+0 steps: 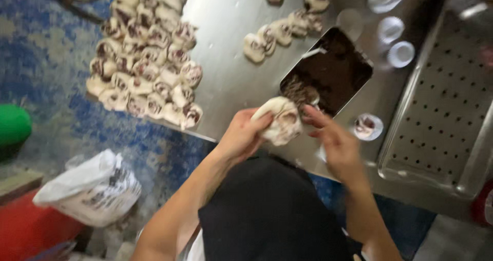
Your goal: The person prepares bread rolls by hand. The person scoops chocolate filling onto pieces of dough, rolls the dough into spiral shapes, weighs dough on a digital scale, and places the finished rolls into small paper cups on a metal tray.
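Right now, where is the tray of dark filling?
The filling tray sits on the steel table, upper middle of the head view, just above the dough piece and left of the perforated tray.

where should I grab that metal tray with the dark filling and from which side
Probably by the bare metal rim of the filling tray at its far corner, coming from the far side. The near corner is crowded by the left hand, right hand and the dough piece.

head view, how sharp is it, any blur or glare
Head view: soft all over with motion blur, worst on the right hand and the perforated tray; the steel table carries a pale sheen of glare; the dough piece in the left hand stays readable.
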